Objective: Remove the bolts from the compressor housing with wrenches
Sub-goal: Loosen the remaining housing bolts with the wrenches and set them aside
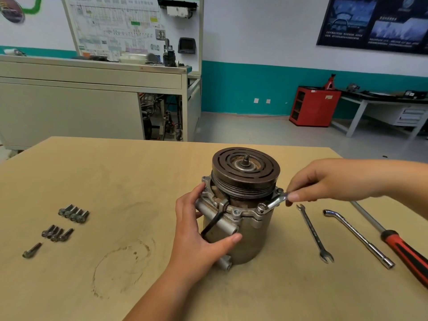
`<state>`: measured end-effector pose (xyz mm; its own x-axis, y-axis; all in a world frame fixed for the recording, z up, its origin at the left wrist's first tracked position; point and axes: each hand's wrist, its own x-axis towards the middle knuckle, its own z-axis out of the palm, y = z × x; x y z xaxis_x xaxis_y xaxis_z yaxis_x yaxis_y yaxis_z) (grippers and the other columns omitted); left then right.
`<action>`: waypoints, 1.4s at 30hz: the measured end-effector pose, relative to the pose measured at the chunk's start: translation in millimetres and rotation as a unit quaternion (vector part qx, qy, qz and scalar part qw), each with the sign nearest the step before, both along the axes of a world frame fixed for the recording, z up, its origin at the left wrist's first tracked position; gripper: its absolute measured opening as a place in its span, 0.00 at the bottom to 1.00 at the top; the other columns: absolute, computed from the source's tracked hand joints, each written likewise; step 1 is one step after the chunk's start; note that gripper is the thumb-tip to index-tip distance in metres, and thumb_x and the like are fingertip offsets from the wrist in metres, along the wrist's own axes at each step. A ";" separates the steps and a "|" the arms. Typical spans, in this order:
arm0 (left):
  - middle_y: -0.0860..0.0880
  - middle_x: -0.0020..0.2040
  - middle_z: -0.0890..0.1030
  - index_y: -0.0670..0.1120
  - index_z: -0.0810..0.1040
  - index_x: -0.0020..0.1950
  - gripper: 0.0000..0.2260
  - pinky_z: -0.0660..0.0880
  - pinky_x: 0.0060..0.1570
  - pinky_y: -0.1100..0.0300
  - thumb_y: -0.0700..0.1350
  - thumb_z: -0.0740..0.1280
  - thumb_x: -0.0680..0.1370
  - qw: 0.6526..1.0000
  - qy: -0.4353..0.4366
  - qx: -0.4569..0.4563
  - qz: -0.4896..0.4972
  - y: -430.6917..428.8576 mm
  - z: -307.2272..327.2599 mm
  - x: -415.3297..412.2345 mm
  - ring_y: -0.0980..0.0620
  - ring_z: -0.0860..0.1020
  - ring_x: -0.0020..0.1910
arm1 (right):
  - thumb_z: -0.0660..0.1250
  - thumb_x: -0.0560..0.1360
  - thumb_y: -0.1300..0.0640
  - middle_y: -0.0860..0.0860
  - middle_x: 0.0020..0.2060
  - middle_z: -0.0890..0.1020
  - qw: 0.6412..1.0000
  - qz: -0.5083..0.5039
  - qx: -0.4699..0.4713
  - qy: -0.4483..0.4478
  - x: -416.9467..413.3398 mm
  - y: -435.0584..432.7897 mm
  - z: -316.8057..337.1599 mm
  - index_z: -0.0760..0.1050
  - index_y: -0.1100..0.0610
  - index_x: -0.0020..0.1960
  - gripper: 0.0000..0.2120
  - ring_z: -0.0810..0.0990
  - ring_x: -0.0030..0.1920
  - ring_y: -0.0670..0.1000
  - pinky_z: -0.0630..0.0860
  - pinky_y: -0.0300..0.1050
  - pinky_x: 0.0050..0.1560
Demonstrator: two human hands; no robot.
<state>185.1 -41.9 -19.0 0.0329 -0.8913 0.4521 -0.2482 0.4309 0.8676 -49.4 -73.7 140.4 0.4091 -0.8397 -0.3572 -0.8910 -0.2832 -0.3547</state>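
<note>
On the counter's (139,181) centre, a compressor housing (240,242) stands upright, steadied by the left hand (199,230), fingers (228,239) wrapped round its body; at its three o'clock the right hand (324,181) pinches a wrench (274,202) seated on a flange bolt (262,207). Freed bolts (73,213) lie at nine o'clock.

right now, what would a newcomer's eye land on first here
The compressor stands upright in the middle of the table, with its dark grooved pulley on top. The left hand grips its side while the right hand pinches a small wrench at its upper rim. Loose bolts lie in clusters to the left; a spanner, a socket wrench and a red-handled screwdriver lie to the right.
</note>
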 end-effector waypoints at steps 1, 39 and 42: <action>0.64 0.64 0.62 0.61 0.62 0.68 0.42 0.67 0.68 0.54 0.62 0.73 0.57 1.000 0.000 -0.001 0.000 0.2 0.1 0.0 0.65 0.65 0.67 | 0.58 0.63 0.31 0.35 0.37 0.79 1.000 0.012 0.009 0.002 -4.5 -3.6 2.0 0.79 0.36 0.43 0.16 0.75 0.40 0.36 0.71 0.38 0.46; 0.61 0.64 0.65 0.66 0.61 0.70 0.43 0.71 0.64 0.46 0.57 0.79 0.60 1.000 0.004 -0.026 0.017 -4.8 -11.0 -1.4 0.55 0.69 0.67 | 0.64 0.63 0.56 0.57 0.22 0.76 0.680 -0.249 0.273 -0.633 86.8 90.6 -41.9 0.71 0.62 0.43 0.12 0.74 0.16 0.49 0.70 0.34 0.15; 0.58 0.64 0.65 0.63 0.61 0.71 0.43 0.70 0.65 0.47 0.59 0.78 0.60 1.000 0.004 -0.027 0.012 -4.2 -9.9 -0.6 0.55 0.68 0.67 | 0.63 0.65 0.55 0.56 0.19 0.74 0.688 -0.239 0.288 -0.622 81.9 89.0 -43.0 0.70 0.63 0.46 0.13 0.72 0.15 0.48 0.68 0.34 0.14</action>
